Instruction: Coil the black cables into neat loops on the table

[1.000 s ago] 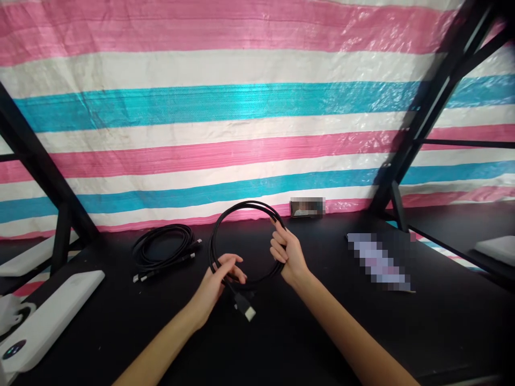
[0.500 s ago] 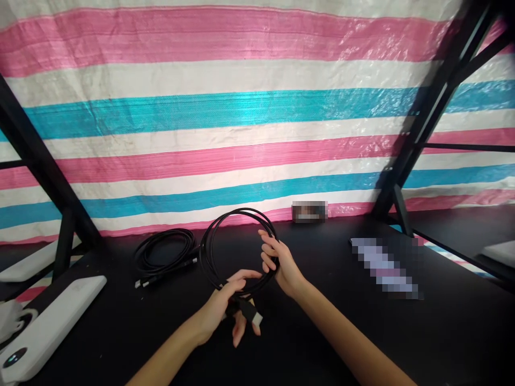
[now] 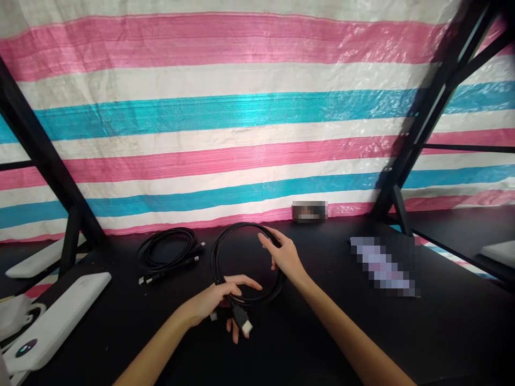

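A black HDMI cable, wound into a round coil, is held up between both hands over the black table. Near its plug end, my left hand grips the lower left of the coil, with the index finger stretched across the loop and other fingers below. One plug with a metal tip points down from this grip; a second connector shows beside the palm. My right hand is closed round the right side of the coil, its fingertips partly hidden.
Another coiled black cable lies on the table to the left. White devices, one a long slab, rest at the far left. A blurred small box stands at the back, a blurred packet at right. Black frame posts flank the striped sheet.
The coil and both hands have come slightly lower. My right hand has shifted a little right along the coil, its fingers wrapping further round; the left hand has moved slightly left.
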Action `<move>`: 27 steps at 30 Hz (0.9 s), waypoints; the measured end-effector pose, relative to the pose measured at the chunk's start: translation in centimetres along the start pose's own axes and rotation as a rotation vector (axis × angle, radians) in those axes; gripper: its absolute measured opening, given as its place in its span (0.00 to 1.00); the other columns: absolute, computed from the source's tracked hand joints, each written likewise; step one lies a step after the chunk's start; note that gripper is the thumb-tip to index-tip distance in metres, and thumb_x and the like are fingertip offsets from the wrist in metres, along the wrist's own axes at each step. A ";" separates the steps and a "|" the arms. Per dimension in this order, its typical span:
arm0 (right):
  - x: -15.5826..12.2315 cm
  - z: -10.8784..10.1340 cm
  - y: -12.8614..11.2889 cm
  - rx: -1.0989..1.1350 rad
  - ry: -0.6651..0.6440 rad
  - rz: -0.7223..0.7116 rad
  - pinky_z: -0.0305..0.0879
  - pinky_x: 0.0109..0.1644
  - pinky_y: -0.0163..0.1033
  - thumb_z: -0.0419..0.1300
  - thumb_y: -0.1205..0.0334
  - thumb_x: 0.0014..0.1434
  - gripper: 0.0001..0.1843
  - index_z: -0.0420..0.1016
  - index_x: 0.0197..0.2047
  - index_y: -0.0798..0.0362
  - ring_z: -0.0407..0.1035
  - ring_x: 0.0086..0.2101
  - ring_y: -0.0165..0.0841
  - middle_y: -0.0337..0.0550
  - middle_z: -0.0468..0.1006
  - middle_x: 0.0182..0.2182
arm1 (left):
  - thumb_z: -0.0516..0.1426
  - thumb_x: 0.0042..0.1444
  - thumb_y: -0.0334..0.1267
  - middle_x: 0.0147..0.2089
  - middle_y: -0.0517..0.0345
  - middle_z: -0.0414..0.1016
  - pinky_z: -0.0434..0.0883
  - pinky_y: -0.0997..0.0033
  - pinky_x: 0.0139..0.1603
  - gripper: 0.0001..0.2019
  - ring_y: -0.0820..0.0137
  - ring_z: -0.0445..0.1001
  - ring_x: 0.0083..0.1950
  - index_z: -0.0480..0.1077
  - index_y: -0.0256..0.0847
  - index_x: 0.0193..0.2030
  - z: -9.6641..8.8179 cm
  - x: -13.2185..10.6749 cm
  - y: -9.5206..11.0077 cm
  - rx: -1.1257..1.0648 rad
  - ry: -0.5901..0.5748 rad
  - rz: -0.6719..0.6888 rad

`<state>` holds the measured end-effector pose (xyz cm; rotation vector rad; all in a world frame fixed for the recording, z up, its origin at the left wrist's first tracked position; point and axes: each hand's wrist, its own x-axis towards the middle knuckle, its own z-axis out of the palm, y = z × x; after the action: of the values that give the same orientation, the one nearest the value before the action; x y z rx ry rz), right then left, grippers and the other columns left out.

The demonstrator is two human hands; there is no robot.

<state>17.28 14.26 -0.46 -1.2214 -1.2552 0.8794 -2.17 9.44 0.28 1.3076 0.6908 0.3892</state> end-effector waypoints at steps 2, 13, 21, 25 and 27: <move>0.1 -0.1 0.1 0.030 -0.012 0.033 0.55 0.09 0.27 0.59 0.47 0.50 0.24 0.73 0.45 0.55 0.53 0.09 0.19 0.31 0.65 0.19 | 0.47 0.52 0.35 0.27 0.53 0.78 0.66 0.73 0.28 0.20 0.67 0.75 0.26 0.67 0.37 0.51 0.1 0.2 0.1 0.024 0.113 0.040; -0.1 -0.1 -0.3 0.408 -0.239 0.301 0.39 0.10 0.23 0.60 0.52 0.51 0.17 0.69 0.41 0.54 0.40 0.10 0.17 0.24 0.56 0.12 | 0.56 0.51 0.47 0.24 0.59 0.74 0.64 0.76 0.19 0.27 0.71 0.71 0.18 0.57 0.35 0.54 -2.1 1.9 -0.7 0.018 0.790 0.281; -0.7 0.7 0.1 0.018 -0.330 0.135 0.56 0.10 0.26 0.60 0.48 0.51 0.18 0.73 0.35 0.56 0.52 0.09 0.19 0.29 0.63 0.14 | 0.56 0.50 0.50 0.24 0.60 0.72 0.61 0.79 0.15 0.22 0.73 0.70 0.16 0.65 0.37 0.46 -3.0 1.8 -1.1 0.233 0.890 0.282; -1.1 1.2 0.2 -0.127 -0.208 -0.047 0.60 0.09 0.29 0.62 0.49 0.48 0.22 0.72 0.44 0.53 0.60 0.11 0.23 0.35 0.72 0.22 | 0.55 0.51 0.51 0.24 0.60 0.72 0.62 0.78 0.16 0.20 0.73 0.69 0.16 0.69 0.38 0.43 -2.8 1.6 -1.2 0.362 0.919 0.285; -1.4 1.4 0.1 -0.129 -0.157 -0.072 0.60 0.10 0.29 0.62 0.49 0.48 0.23 0.72 0.46 0.51 0.60 0.11 0.22 0.37 0.74 0.27 | 0.55 0.51 0.51 0.24 0.61 0.73 0.63 0.77 0.17 0.21 0.74 0.68 0.16 0.68 0.41 0.47 -2.5 1.5 -1.1 0.413 0.957 0.323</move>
<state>15.72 13.20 -0.97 -1.2189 -1.4922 0.8658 -2.85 11.99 -1.40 1.6090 1.4095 1.2272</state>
